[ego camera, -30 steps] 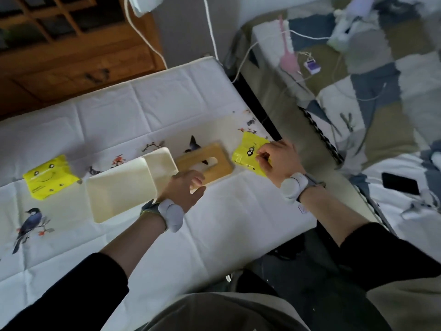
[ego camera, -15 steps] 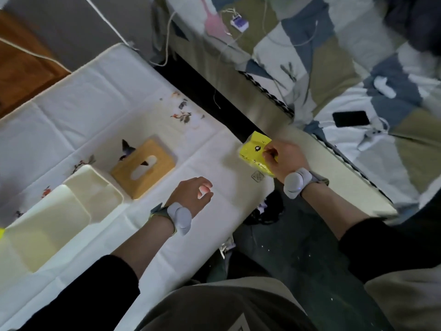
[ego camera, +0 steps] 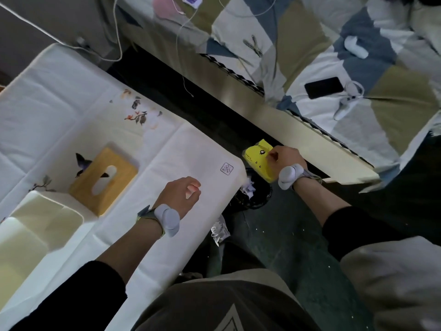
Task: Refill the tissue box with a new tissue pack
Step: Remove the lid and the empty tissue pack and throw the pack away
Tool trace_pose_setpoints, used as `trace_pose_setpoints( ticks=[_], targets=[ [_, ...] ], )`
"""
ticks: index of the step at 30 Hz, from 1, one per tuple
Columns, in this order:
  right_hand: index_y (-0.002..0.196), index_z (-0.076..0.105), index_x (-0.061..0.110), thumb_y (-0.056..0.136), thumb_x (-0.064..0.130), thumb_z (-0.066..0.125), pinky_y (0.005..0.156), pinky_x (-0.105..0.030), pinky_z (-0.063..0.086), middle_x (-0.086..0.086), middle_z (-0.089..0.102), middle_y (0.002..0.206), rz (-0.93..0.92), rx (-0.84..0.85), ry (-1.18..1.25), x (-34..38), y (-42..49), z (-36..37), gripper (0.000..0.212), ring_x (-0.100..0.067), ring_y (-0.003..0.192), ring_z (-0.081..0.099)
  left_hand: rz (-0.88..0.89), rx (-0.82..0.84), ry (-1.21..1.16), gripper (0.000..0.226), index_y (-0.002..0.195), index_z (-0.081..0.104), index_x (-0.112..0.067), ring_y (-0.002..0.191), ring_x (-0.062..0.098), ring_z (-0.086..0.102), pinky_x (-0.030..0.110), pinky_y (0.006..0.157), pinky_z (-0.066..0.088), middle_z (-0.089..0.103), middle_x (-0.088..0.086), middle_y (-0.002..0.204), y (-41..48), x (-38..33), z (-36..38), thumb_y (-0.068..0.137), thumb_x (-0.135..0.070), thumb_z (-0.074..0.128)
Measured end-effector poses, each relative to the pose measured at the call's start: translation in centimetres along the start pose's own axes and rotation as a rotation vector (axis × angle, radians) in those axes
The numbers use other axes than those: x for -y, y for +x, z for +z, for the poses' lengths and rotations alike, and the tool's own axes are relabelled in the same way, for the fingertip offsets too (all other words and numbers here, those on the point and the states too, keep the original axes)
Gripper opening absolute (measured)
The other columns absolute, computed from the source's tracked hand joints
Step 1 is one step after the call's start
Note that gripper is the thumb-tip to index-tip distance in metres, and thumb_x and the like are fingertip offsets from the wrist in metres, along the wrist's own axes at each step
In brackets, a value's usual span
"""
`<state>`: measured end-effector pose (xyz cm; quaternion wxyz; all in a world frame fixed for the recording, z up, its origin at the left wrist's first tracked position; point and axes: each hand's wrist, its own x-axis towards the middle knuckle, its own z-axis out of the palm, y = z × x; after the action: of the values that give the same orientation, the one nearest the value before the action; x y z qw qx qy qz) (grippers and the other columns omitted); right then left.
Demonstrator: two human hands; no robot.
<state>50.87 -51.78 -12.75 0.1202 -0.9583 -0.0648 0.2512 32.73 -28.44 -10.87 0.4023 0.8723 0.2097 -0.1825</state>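
a: tissue box (ego camera: 35, 225) sits open at the near left of the table (ego camera: 167, 154), a cream shell with nothing in it that i can see. its wooden lid (ego camera: 103, 181) lies flat just beside it, slot up, touching or nearly touching the box's corner.

b: and the yellow pack (ego camera: 259, 161)?

a: right hand (ego camera: 284, 158) has it pinched by the upper edge, out past the table's corner, above a dark bin (ego camera: 255, 194) on the floor. looks like an old or emptied wrapper on its way to the rubbish, though i can't tell whether any tissues are left inside.

b: left hand (ego camera: 182, 194)?

a: holding nothing, fingers loosely curled, hovering low over the white cloth, well apart from the box.

b: so which step?

a: my guess: clearing out the old pack. the refill itself isn't started; no fresh pack shows in view.

b: next move?

a: let the wrapper go squarely over the bin, since it's light and could flutter wide. then find the new pack, lay it in the shell with its opening up, and seat the lid so the slot lines up.
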Motion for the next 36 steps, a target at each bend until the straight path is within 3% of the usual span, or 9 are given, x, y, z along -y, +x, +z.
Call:
trace_pose_setpoints(
  ticks=[3, 6, 9, 14, 20, 26, 29, 32, 36],
  targets=[
    [0.080, 0.066, 0.003, 0.083, 0.021, 0.050, 0.059, -0.032, 0.052, -0.019, 0.069, 0.086, 0.040, 0.038, 0.013, -0.9, 0.7, 0.5, 0.024, -0.034, 0.073, 0.064, -0.018, 0.008, -0.007, 0.012, 0.097, 0.064, -0.019, 0.079, 0.012, 0.058, 0.021, 0.073, 0.042, 0.064, -0.005, 0.088, 0.3, 0.0, 0.3, 0.086, -0.017, 0.059],
    [0.056, 0.053, 0.007, 0.084, 0.021, 0.050, 0.048, -0.019, 0.032, -0.018, 0.061, 0.065, 0.074, 0.068, 0.035, -2.1, 1.3, 1.5, 0.031, -0.029, 0.055, 0.055, -0.027, 0.003, -0.014, 0.012, 0.097, 0.064, -0.018, 0.078, 0.010, 0.058, 0.019, 0.069, 0.041, 0.064, -0.005, 0.088, 0.5, -0.1, 0.3, 0.087, -0.016, 0.058],
    [0.065, 0.062, 0.000, 0.084, 0.022, 0.053, 0.051, -0.022, 0.035, -0.020, 0.067, 0.074, 0.124, 0.112, 0.058, -3.2, 1.8, 2.5, 0.030, -0.032, 0.058, 0.060, -0.027, -0.012, -0.027, 0.012, 0.097, 0.064, -0.018, 0.078, 0.010, 0.059, 0.014, 0.065, 0.040, 0.063, -0.006, 0.087, 0.5, 0.0, 0.3, 0.087, -0.015, 0.057],
    [0.058, 0.056, 0.015, 0.083, 0.026, 0.052, 0.053, -0.022, 0.039, -0.011, 0.066, 0.075, 0.190, 0.175, 0.013, -4.1, 2.5, 4.4, 0.028, -0.018, 0.050, 0.049, -0.031, -0.012, -0.019, 0.012, 0.097, 0.064, -0.021, 0.076, -0.003, 0.057, 0.010, 0.064, 0.039, 0.063, -0.007, 0.088, 0.8, 0.4, 0.4, 0.088, -0.017, 0.057],
    [0.073, 0.061, 0.009, 0.086, 0.026, 0.052, 0.057, -0.025, 0.040, -0.010, 0.060, 0.074, 0.219, 0.216, 0.068, -5.5, 2.2, 6.9, 0.024, -0.026, 0.063, 0.054, 0.034, -0.047, -0.054, 0.011, 0.092, 0.064, -0.025, 0.078, -0.003, 0.059, 0.010, 0.067, 0.042, 0.066, -0.007, 0.084, 1.4, -0.4, 2.2, 0.086, -0.016, 0.060],
    [0.069, 0.063, 0.000, 0.085, 0.020, 0.051, 0.057, -0.026, 0.038, -0.022, 0.066, 0.076, 0.203, 0.132, 0.159, -6.5, 2.1, 9.4, 0.028, -0.033, 0.067, 0.062, 0.136, -0.074, -0.062, 0.010, 0.095, 0.065, -0.022, 0.079, -0.001, 0.060, 0.011, 0.068, 0.046, 0.067, -0.006, 0.085, 2.9, -2.9, 4.3, 0.087, -0.017, 0.060],
    [0.062, 0.058, 0.004, 0.084, 0.021, 0.051, 0.054, -0.025, 0.036, -0.012, 0.055, 0.063, 0.214, 0.123, 0.181, -7.6, 3.3, 12.4, 0.029, -0.026, 0.057, 0.052, 0.213, -0.081, -0.050, 0.011, 0.097, 0.066, -0.020, 0.078, 0.003, 0.061, 0.013, 0.069, 0.048, 0.066, -0.007, 0.085, 4.6, -3.6, 5.9, 0.087, -0.018, 0.061],
    [0.049, 0.040, 0.015, 0.082, 0.021, 0.048, 0.046, -0.020, 0.026, -0.002, 0.044, 0.053, 0.245, 0.123, 0.202, -7.9, 4.0, 14.0, 0.035, -0.019, 0.048, 0.041, 0.309, -0.073, -0.025, 0.014, 0.101, 0.066, -0.017, 0.082, 0.008, 0.062, 0.018, 0.075, 0.051, 0.067, -0.007, 0.090, 5.6, -4.5, 6.0, 0.088, -0.018, 0.061],
    [0.055, 0.050, 0.013, 0.079, 0.025, 0.048, 0.054, -0.022, 0.035, -0.005, 0.053, 0.063, 0.333, 0.148, 0.223, -9.2, 5.5, 18.2, 0.026, -0.023, 0.055, 0.049, 0.396, -0.069, 0.001, 0.017, 0.105, 0.064, -0.018, 0.085, 0.007, 0.061, 0.020, 0.077, 0.050, 0.067, -0.005, 0.090, 7.1, -4.4, 7.1, 0.088, -0.016, 0.060]
  ],
)
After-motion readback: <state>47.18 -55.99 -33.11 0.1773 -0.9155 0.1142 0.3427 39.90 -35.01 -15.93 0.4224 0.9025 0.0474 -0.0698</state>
